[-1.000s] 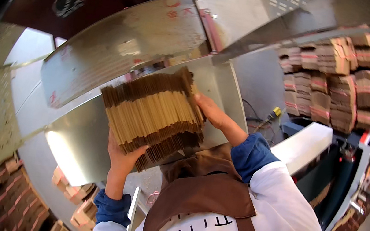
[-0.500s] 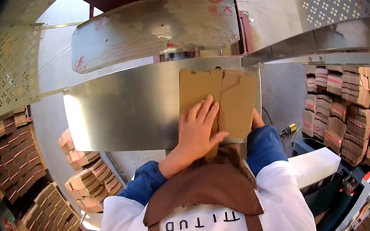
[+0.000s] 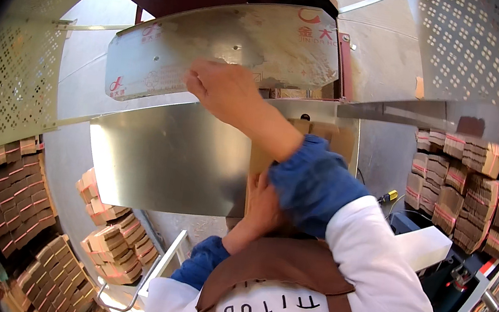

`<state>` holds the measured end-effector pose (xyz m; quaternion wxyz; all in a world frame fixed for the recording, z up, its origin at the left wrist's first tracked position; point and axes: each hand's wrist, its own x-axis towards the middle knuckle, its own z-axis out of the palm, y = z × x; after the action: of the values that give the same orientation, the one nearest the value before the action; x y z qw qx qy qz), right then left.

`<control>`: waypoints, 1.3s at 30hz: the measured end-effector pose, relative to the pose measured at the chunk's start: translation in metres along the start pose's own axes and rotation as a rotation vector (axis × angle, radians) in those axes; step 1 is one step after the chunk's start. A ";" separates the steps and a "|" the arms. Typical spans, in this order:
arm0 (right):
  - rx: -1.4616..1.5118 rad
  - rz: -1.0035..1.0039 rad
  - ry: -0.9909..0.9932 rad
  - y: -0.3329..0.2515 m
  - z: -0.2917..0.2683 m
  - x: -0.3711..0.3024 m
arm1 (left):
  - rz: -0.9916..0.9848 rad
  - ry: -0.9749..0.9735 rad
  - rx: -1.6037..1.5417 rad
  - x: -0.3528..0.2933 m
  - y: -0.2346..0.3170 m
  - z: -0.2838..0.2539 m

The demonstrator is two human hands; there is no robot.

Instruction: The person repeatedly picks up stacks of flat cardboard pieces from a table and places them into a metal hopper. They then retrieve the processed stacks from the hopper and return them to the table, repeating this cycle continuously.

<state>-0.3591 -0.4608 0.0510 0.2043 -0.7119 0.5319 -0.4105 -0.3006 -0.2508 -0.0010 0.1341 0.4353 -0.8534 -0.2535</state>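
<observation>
Resting left hand (image 3: pixel 263 208) on brown cardboard (image 3: pixel 336 141), right hand (image 3: pixel 228 91) raised

The brown cardboard (image 3: pixel 342 142) lies flat just right of the centre of the frame, at the right end of the shiny metal surface (image 3: pixel 166 157), with a broad, plain face turned up. Its left side shows as a fairly straight edge running up and down the frame; its right side sits close to the metal's right edge. The far end, toward the top of the frame, looks slightly darker. The left hand (image 3: pixel 263 206) rests on its lower left part. The right forearm and blue sleeve hide much of its middle, and its near end cannot be made out.
</observation>
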 end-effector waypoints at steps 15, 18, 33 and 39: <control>0.449 0.446 -0.052 0.091 0.025 0.011 | -0.018 -0.112 0.020 -0.010 -0.017 0.043; 0.368 0.444 -0.021 0.109 0.029 0.007 | 0.030 -0.098 0.108 -0.004 -0.021 0.045; 0.251 0.572 0.184 0.109 -0.126 -0.172 | -0.070 -0.046 0.025 0.030 -0.003 -0.006; 0.527 1.347 0.009 0.188 -0.078 -0.323 | 0.009 -0.033 0.088 0.031 0.006 -0.007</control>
<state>-0.5635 -0.2168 -0.1590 0.5756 -0.1551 0.7393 -0.3130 -0.3192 -0.2753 0.0081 0.1018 0.4325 -0.8678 -0.2224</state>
